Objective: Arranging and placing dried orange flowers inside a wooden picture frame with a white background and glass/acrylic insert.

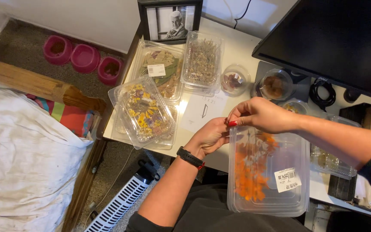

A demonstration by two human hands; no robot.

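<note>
**Both hands at the far rim of the box of orange flowers**

From the head camera, your left hand (pixel 209 138) and right hand (pixel 260 115) meet at the far left corner of the clear plastic box (pixel 275 189) of pressed orange flowers (pixel 250 172), which lies at the near edge of the white desk (pixel 237 45), partly overhanging toward your lap. The left hand's fingers are curled under that corner, seemingly steadying it. The right hand's fingers are bunched in a close pinch just above the rim; whether they hold a petal or the lid's edge cannot be told. The flowers lie mostly along the box's left side, directly below and just beside your fingertips.

Farther back, other clear boxes sit side by side, probably so each stays in reach: yellow flowers (pixel 142 109), green leaves (pixel 162 68), pale dried sprigs (pixel 202 60). A sheet of paper (pixel 202 112) lies between them and your hands. Two small round tubs (pixel 235 80) stand near the dark monitor (pixel 331 38).
</note>
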